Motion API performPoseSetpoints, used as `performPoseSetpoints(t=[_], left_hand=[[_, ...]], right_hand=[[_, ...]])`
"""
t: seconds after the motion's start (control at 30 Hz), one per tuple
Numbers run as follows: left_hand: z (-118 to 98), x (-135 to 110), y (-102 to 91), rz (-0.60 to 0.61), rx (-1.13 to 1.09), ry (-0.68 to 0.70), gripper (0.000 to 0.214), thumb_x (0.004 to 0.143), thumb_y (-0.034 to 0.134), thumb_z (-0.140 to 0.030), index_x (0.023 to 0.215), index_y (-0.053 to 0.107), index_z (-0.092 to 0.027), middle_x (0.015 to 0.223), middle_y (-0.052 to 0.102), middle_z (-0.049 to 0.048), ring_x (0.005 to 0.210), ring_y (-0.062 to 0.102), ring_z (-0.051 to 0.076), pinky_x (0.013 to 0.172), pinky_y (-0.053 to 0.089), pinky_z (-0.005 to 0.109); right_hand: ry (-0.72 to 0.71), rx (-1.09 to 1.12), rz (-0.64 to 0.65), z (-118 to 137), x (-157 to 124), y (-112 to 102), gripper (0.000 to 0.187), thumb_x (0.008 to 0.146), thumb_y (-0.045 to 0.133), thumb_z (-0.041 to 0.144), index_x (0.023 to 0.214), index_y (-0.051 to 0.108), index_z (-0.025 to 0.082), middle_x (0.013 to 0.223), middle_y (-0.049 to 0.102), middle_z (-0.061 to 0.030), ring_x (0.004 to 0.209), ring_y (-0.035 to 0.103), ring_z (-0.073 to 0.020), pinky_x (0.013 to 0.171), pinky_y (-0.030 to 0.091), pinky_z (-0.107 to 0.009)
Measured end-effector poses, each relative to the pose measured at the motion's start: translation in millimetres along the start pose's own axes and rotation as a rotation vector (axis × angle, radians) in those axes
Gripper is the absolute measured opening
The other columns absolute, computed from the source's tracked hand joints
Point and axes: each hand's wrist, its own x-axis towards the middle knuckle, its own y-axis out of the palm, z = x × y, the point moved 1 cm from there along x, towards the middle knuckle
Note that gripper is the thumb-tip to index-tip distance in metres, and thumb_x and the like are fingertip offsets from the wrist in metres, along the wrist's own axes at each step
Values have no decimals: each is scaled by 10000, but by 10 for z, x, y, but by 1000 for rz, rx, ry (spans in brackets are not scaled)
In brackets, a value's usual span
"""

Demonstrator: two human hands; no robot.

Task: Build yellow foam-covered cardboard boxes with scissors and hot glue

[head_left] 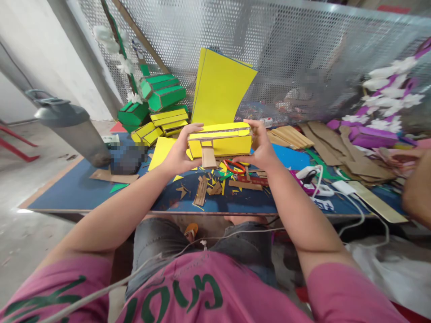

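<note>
A yellow paper-covered cardboard box (pixel 232 146) is held up above the table between both my hands. A small brown cardboard strip (pixel 209 158) hangs from its near face. My left hand (pixel 182 152) grips the box's left end, thumb below and fingers on top. Its right end is gripped by my right hand (pixel 260 146) in the same way. Just under the box, partly hidden, lie red-handled scissors (pixel 235 167). Cardboard and yellow paper scraps (pixel 215 185) are scattered in front. Behind the box stands a yellow sheet (pixel 224 87).
A grey bottle (pixel 72 130) stands at left. Green boxes (pixel 166 92) and smaller yellow boxes (pixel 170 121) are piled behind. To the right are cardboard pieces (pixel 319 143), a purple box (pixel 373 136), and a power strip with cables (pixel 308 181). Another person's arm (pixel 419 190) shows at the right edge.
</note>
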Motion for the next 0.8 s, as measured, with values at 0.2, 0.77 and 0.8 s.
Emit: performPoseSetpoints(t=[0.2,0.77,0.8], left_hand=[[-3,-26,12,13,-18,-89,1129,802,979,-764,1681,413,-336,1715,550,203,1613,597,440,1339,522,675],[-72,-72,235,-193,110,-117,1436,709,915,-947,1811,210,-355,1863,393,225,1753,429,498,1444,365,729],[-77,-72,241,-195,112,-114,1409,709,908,-955,1795,237,-358,1869,387,225,1755,428,493,1433,383,733]], right_hand=[[36,-45,-23,12,-32,66,1434,574,898,1059,1737,379,398,1696,575,-156,1532,662,-449,1251,636,-622],[-82,-205,-251,-36,-152,433,1429,706,969,896,1846,298,357,1860,472,-176,1747,430,-492,1448,343,-741],[-96,-212,-257,-36,-155,440,1416,716,973,881,1845,299,357,1857,476,-176,1746,433,-491,1445,351,-742]])
